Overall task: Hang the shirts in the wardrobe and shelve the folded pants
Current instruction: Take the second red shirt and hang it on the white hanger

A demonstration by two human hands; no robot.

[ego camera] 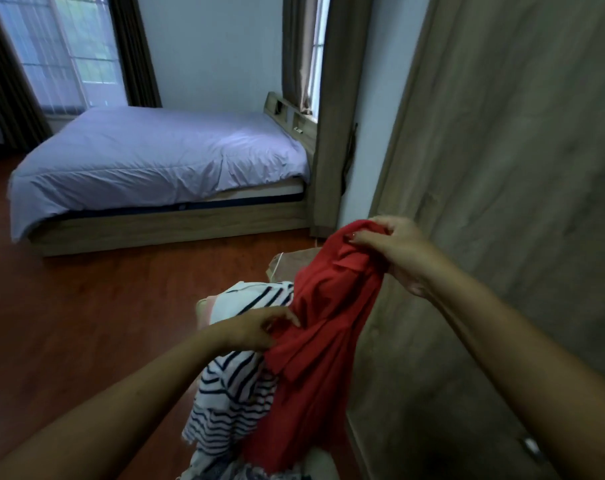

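Head: left hand (256,329), right hand (396,252) grip one shirt (323,344).

Both arms extended forward, bare forearms coming in from the near edge. Left hand (256,329) low, center, fingers curled, pinching a fold of the red shirt (323,368) at its left edge. Right hand (400,252) higher, farther and to the right, wrist bent, knuckles up, fingertips bunched and gripping the shirt's top. Hands well apart.

No text, label, brand, number or sign can be read anywhere in view.
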